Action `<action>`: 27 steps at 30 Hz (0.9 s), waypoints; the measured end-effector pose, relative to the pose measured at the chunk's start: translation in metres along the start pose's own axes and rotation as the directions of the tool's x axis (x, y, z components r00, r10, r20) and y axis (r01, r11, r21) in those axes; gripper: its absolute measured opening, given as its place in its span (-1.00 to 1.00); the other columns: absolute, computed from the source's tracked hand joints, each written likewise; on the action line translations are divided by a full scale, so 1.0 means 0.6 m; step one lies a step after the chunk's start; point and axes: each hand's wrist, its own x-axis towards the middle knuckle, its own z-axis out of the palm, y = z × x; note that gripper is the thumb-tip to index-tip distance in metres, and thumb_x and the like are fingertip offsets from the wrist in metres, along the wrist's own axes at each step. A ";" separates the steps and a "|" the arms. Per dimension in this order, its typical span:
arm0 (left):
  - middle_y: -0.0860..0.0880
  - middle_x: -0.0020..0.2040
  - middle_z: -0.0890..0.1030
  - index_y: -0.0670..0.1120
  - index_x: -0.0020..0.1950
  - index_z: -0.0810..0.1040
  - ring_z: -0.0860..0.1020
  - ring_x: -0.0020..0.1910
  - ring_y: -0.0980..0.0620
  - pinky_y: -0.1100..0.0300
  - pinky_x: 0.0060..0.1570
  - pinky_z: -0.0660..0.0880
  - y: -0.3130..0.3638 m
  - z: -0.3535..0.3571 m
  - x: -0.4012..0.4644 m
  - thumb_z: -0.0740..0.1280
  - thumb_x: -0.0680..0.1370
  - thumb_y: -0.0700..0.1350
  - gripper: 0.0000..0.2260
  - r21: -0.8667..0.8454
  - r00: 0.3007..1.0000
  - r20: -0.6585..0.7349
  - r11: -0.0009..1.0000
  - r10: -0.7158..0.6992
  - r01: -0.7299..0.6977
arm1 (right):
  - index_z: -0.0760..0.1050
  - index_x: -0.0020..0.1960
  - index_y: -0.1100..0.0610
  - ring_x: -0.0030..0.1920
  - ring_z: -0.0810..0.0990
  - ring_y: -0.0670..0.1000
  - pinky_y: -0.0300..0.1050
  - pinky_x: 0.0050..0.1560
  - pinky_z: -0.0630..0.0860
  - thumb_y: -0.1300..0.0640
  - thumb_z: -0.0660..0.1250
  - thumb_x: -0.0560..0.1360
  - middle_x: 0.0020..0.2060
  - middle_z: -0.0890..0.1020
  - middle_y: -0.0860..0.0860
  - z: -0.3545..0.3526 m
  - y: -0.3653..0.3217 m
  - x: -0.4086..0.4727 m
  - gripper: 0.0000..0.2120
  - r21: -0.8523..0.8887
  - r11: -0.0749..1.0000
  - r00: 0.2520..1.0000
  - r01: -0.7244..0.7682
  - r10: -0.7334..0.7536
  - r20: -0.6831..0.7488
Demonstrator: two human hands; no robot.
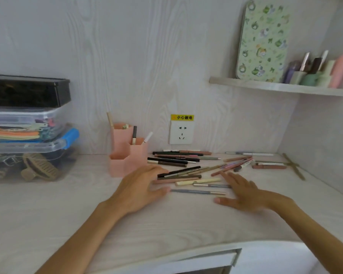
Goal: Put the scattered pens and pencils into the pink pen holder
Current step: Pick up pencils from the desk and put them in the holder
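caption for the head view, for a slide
Both open hands, left hand and right hand, reach toward scattered pens beside the pink pen holder.

Soft even daylight; mild blur; edges bowed.

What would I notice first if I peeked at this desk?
A big scatter of pens and pencils lies across the desk's middle, with the left hand and right hand spread flat beside the nearest ones. The pink pen holder stands just left of the pile, already holding a few.
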 end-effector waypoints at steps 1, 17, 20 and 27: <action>0.21 0.26 0.45 0.14 0.32 0.42 0.39 0.24 0.20 0.24 0.19 0.38 0.003 0.013 0.008 0.27 0.47 0.26 -0.55 0.024 0.997 0.080 1.000 0.015 -0.017 | -0.33 0.49 -0.07 0.52 -0.25 0.01 0.19 0.49 -0.19 -0.52 -0.05 0.29 0.52 -0.25 -0.05 0.011 0.001 -0.001 -0.03 0.018 1.000 1.000 -0.002 0.002 -0.005; 0.26 -0.16 0.47 0.17 -0.15 0.49 0.44 -0.19 0.24 0.43 -0.28 0.29 -0.041 -0.026 -0.015 0.32 0.45 0.21 -0.86 0.130 0.958 -0.173 0.959 -0.229 0.253 | 0.18 0.42 0.04 0.48 0.05 0.01 -0.04 0.46 -0.11 0.04 0.22 0.50 0.43 0.17 -0.01 0.011 -0.176 0.154 -0.49 0.194 0.889 0.777 0.414 -0.233 -0.585; 0.26 -0.12 0.47 0.18 -0.07 0.51 0.44 -0.13 0.24 0.41 -0.24 0.32 -0.046 -0.029 -0.016 0.31 0.47 0.20 -0.86 0.091 0.959 -0.145 0.962 -0.243 0.257 | 0.42 0.08 0.03 0.15 0.35 -0.03 -0.22 0.20 0.19 0.12 0.32 0.39 0.10 0.44 -0.04 0.000 -0.190 0.156 -0.74 0.041 0.871 0.609 0.489 -0.307 -0.731; 0.25 -0.05 0.48 0.18 -0.01 0.55 0.43 -0.05 0.24 0.29 -0.10 0.43 -0.052 -0.020 -0.014 0.27 0.54 0.09 -0.91 0.082 0.961 -0.015 0.958 -0.275 0.275 | 0.51 -0.13 -0.02 -0.20 0.47 -0.15 -0.33 -0.21 0.41 0.20 0.29 0.44 -0.23 0.56 -0.12 -0.004 -0.182 0.150 -0.87 0.295 0.750 0.715 0.592 -0.320 -0.621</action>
